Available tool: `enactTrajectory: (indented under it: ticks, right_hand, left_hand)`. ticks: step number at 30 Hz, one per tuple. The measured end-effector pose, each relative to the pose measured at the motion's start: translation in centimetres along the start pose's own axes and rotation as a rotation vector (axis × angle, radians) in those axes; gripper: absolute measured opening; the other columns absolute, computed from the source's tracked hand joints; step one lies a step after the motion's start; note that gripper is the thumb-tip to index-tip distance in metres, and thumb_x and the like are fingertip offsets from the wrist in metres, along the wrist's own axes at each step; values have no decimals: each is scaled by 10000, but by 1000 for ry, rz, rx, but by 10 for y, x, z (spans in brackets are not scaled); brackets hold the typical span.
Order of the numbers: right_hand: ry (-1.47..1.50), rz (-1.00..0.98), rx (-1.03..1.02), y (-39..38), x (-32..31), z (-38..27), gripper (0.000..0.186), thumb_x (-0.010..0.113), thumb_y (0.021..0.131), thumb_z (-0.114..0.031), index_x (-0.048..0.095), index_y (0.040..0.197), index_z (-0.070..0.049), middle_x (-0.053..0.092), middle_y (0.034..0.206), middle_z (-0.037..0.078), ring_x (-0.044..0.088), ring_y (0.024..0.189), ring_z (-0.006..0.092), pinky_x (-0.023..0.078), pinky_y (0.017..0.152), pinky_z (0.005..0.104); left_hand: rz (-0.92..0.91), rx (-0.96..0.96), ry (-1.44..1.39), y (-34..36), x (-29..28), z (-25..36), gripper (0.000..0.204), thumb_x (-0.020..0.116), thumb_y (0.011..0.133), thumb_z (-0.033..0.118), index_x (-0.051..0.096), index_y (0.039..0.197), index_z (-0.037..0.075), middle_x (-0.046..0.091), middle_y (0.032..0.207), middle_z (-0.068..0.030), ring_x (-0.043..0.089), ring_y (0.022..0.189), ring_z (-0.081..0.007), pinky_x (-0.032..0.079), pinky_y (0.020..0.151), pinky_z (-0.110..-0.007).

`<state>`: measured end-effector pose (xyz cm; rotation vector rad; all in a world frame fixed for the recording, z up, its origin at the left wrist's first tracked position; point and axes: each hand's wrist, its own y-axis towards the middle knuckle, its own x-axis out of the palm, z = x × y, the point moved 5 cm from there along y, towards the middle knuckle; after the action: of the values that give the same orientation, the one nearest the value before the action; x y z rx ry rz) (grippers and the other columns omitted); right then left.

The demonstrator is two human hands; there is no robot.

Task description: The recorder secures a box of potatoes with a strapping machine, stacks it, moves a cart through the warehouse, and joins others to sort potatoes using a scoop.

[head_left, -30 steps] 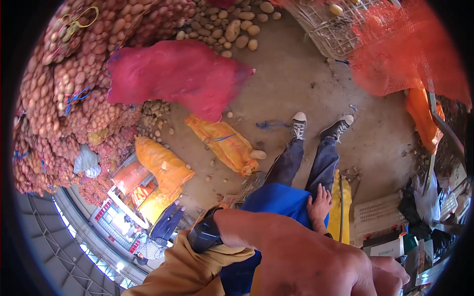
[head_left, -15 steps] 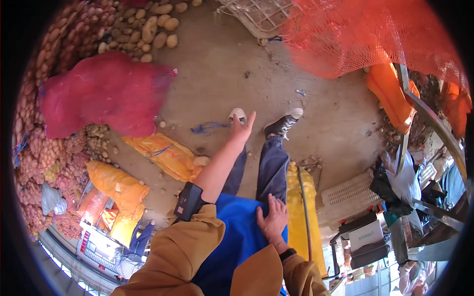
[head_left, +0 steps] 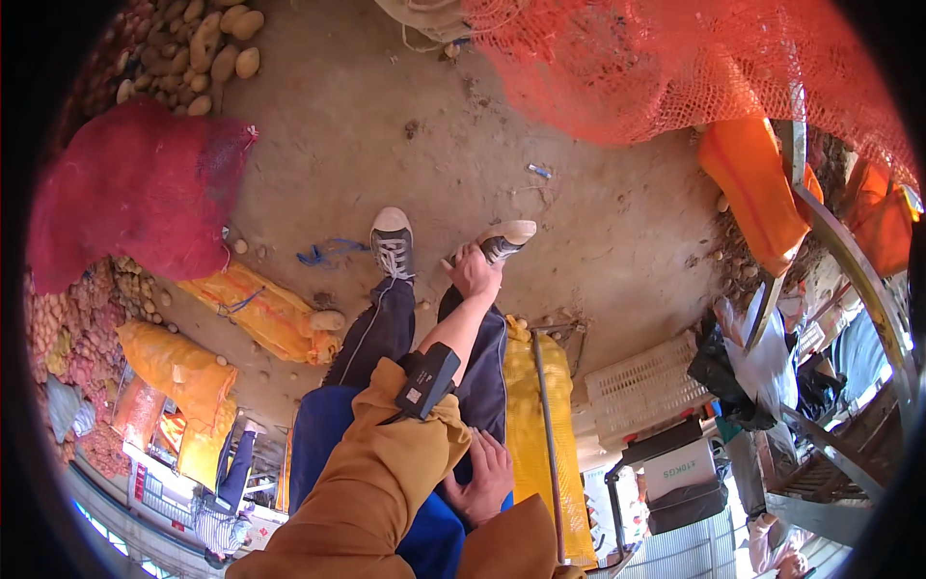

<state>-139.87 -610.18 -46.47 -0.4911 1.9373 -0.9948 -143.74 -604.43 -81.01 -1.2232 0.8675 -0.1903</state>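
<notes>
Here soft daylight spreads over the floor (head_left: 617, 241) beyond the yellow sack (head_left: 524, 396), glare whitens patches far to its left, and fisheye blackness rings everything.

Left hand (head_left: 473, 273) extends ahead (forearm (head_left: 473, 330) partly bare); right hand (head_left: 485, 480) lies nearer, thumb (head_left: 451, 488) apart.

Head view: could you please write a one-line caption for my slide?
Left hand at a sneaker, right hand near blue cloth, beside a yellow sack.

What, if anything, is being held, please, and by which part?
The right hand holds nothing; left hand is at the ankle end of the black, white-toed shoe, grip unclear.
</notes>
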Motion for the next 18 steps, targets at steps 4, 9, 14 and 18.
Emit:
enactTrajectory:
  ticks: [4, 9, 14, 18]
  right_hand:
    - [48, 25, -64, 5, -11, -8, 543, 714, 695, -256, 605, 1176, -29, 637, 1151, 115, 576, 1115, 295, 438, 939, 420]
    - [21, 31, -55, 10, -21, -1, 569, 734, 731, -302, 577, 1221, -61, 621, 1144, 115, 580, 1090, 285, 435, 941, 425]
    - [65, 102, -70, 19, -28, 4, 522, 713, 770, -310, 575, 1195, -39, 619, 1122, 160, 580, 1065, 316, 480, 883, 402]
    - [37, 93, 13, 22, -35, 10, 456, 655, 827, -328, 587, 1184, -52, 631, 1103, 142, 597, 1043, 296, 488, 867, 389]
  left_hand:
    - [141, 33, 49, -4, -10, -11, 372, 757, 721, 310, 684, 1003, 78, 675, 1086, -62, 500, 1218, -214, 183, 1120, -562]
    - [139, 129, 96, -13, -41, 1, 226, 713, 757, 277, 716, 873, 82, 701, 980, -109, 570, 1131, -251, 175, 1124, -540]
    - [-230, 145, -316, -73, -95, 42, 360, 592, 878, 350, 703, 723, 45, 703, 801, -146, 677, 862, -320, 497, 761, -426]
    - [-167, 909, -611, -211, -297, 167, 246, 536, 937, 227, 670, 1030, 43, 690, 1029, -127, 577, 1138, -304, 436, 973, -386]
